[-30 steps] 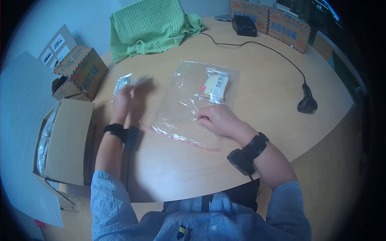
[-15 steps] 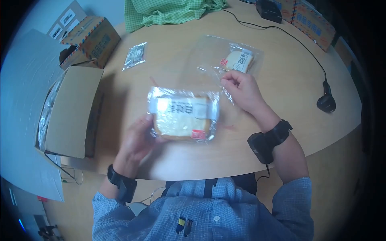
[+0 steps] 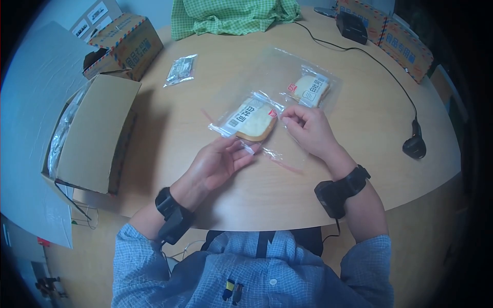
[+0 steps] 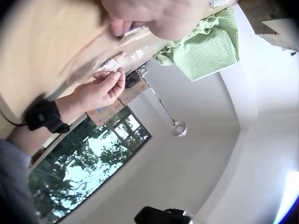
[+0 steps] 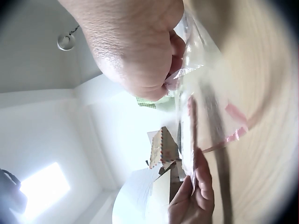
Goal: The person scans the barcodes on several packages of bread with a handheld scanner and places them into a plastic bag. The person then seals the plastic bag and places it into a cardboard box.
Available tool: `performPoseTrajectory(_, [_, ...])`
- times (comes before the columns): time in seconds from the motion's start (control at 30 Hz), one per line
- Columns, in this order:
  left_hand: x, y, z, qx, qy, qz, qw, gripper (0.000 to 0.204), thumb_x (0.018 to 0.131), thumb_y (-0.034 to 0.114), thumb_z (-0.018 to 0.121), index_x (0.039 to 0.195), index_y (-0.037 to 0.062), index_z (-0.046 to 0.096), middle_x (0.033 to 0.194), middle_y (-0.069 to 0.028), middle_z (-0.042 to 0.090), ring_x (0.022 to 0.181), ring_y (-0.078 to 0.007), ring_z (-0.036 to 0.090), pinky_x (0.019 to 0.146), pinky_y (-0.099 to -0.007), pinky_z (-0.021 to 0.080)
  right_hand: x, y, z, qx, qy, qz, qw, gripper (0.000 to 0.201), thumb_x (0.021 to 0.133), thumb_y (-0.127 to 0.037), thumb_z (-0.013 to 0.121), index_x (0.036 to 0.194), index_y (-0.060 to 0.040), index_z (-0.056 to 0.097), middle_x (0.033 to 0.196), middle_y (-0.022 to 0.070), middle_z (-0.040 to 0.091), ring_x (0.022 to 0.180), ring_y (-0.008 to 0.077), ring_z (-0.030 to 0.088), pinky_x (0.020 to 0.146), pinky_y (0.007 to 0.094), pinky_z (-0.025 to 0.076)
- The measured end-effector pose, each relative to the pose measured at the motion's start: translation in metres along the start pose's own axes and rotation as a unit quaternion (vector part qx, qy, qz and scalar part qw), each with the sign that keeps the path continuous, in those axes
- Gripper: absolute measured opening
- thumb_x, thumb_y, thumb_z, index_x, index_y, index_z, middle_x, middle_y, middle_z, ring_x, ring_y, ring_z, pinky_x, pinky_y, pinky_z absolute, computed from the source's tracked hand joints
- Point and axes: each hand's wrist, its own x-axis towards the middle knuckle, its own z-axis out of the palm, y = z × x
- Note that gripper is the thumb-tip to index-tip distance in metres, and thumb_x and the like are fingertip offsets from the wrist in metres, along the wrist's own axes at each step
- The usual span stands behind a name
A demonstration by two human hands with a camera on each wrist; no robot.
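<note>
My left hand [image 3: 218,163] holds a clear-wrapped slice of white toast [image 3: 256,123] by its near edge, thumb above and fingers below. The slice overlaps the mouth of a large clear plastic bag [image 3: 257,77] that has a pink strip along its near edge. My right hand [image 3: 313,131] pinches the bag's upper film and lifts it off the table, which the right wrist view shows from the side. Another wrapped toast slice [image 3: 310,91] lies inside the bag at its far right. In the right wrist view, the held slice [image 5: 188,135] stands edge-on near the raised film.
A small silvery packet [image 3: 181,69] lies at the far left. An open cardboard box [image 3: 102,136] of plastic-wrapped things stands at left, a printed carton [image 3: 136,51] behind it. At right rests a black corded scanner [image 3: 414,146]; a green checked cloth [image 3: 233,18] lies at the back.
My left hand brought the wrapped toast from the left side to the bag's mouth, turning it on the way. The right hand took hold of the bag's film and raised it.
</note>
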Motion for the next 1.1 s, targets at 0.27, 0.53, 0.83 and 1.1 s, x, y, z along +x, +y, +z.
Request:
performPoseTrajectory(0.27, [0.041, 0.001, 0.015, 0.079, 0.039, 0.042, 0.995, 0.030, 0.094, 0.009, 0.032, 0.122, -0.0010, 0.034, 0.116, -0.0183, 0.048, 0.100, -0.0278, 0.057, 0.080, -0.0341, 0.051, -0.002, 0.012, 0.001, -0.064, -0.100, -0.050, 0.992, 0.010, 0.076, -0.008, 0.059, 0.083, -0.0017, 0.062, 0.064, 0.0072, 0.060, 0.057, 0.0143, 0.056, 0.056, 0.0270, 0.044])
performPoseTrajectory(0.53, [0.113, 0.013, 0.025, 0.079, -0.043, 0.093, 0.992, 0.032, 0.092, 0.005, 0.032, 0.124, -0.0002, 0.034, 0.116, -0.0158, 0.049, 0.099, -0.0271, 0.056, 0.084, -0.0377, 0.048, -0.002, 0.013, -0.002, -0.088, -0.143, -0.039, 0.985, 0.009, 0.075, -0.010, 0.058, 0.080, -0.0034, 0.061, 0.064, 0.0101, 0.060, 0.057, 0.0203, 0.058, 0.056, 0.0304, 0.046])
performPoseTrajectory(0.83, [0.123, 0.007, 0.044, 0.131, -0.012, 0.076, 0.988, 0.030, 0.095, 0.015, 0.034, 0.119, -0.0010, 0.040, 0.109, -0.0139, 0.054, 0.095, -0.0247, 0.058, 0.081, -0.0340, 0.049, -0.001, 0.009, -0.009, -0.090, -0.205, -0.014, 0.975, 0.010, 0.072, -0.009, 0.056, 0.076, -0.0020, 0.061, 0.060, 0.0078, 0.058, 0.055, 0.0169, 0.056, 0.053, 0.0295, 0.044])
performPoseTrajectory(1.1, [0.104, 0.010, 0.052, 0.289, -0.027, -0.010, 0.957, 0.044, 0.096, 0.033, 0.032, 0.112, -0.0060, 0.045, 0.098, -0.0199, 0.058, 0.085, -0.0275, 0.060, 0.077, -0.0358, 0.051, -0.003, 0.013, -0.009, -0.071, -0.205, -0.031, 0.976, 0.011, 0.073, -0.011, 0.057, 0.077, -0.0022, 0.061, 0.061, 0.0074, 0.058, 0.056, 0.0161, 0.056, 0.054, 0.0290, 0.044])
